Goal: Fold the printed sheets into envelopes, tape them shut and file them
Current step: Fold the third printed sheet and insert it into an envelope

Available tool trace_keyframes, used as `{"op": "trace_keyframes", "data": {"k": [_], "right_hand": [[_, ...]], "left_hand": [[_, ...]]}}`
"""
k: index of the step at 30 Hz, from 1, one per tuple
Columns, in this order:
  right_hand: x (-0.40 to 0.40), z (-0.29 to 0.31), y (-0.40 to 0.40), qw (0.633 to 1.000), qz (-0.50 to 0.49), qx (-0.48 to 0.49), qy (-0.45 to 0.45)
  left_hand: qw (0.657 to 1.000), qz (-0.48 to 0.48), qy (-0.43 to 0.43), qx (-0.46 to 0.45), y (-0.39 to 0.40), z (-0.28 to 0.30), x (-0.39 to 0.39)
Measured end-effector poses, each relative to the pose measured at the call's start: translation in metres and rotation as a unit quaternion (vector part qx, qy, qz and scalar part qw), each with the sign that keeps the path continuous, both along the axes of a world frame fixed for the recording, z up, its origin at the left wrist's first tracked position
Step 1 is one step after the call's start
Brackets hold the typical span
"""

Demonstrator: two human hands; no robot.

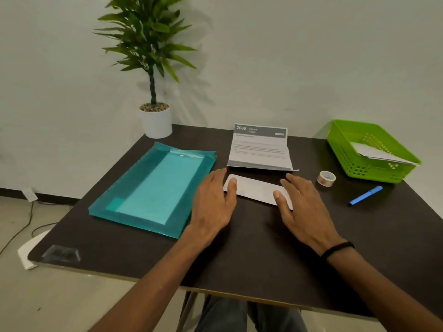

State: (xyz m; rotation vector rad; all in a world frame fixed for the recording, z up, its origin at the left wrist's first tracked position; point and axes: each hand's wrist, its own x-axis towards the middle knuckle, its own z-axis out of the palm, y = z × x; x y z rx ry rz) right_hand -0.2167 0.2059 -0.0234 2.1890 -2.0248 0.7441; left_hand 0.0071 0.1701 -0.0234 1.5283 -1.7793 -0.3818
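Observation:
A folded white paper strip lies flat on the dark table, in front of me. My left hand lies spread at its left end, thumb on the paper. My right hand lies spread at its right end, thumb on the paper too. Just behind the strip a printed sheet, headed "2666", is partly folded with its upper part standing up. A roll of clear tape sits to the right. A teal plastic file folder lies flat at the left.
A green plastic basket holding white paper stands at the back right. A blue marker lies in front of it. A potted plant stands at the table's back left corner. Cables run over the floor at the left.

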Motion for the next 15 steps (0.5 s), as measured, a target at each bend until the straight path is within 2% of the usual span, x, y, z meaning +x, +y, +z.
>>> {"op": "trace_keyframes", "data": {"k": [3, 7, 10, 15], "right_hand": [[0.028, 0.009, -0.031, 0.996, 0.082, -0.015, -0.009], [0.082, 0.018, -0.083, 0.982, 0.189, 0.013, 0.006], [0.127, 0.021, -0.120, 0.968, 0.246, 0.037, 0.022], [0.173, 0.016, -0.170, 0.962, 0.232, 0.118, 0.078]], "left_hand": [[0.994, 0.065, -0.073, -0.054, -0.030, 0.016, 0.034], [0.977, 0.122, -0.173, 0.016, -0.080, 0.008, 0.085], [0.975, 0.128, -0.179, 0.030, -0.109, -0.004, 0.108], [0.979, 0.117, -0.165, 0.040, -0.138, -0.020, 0.121]]}}
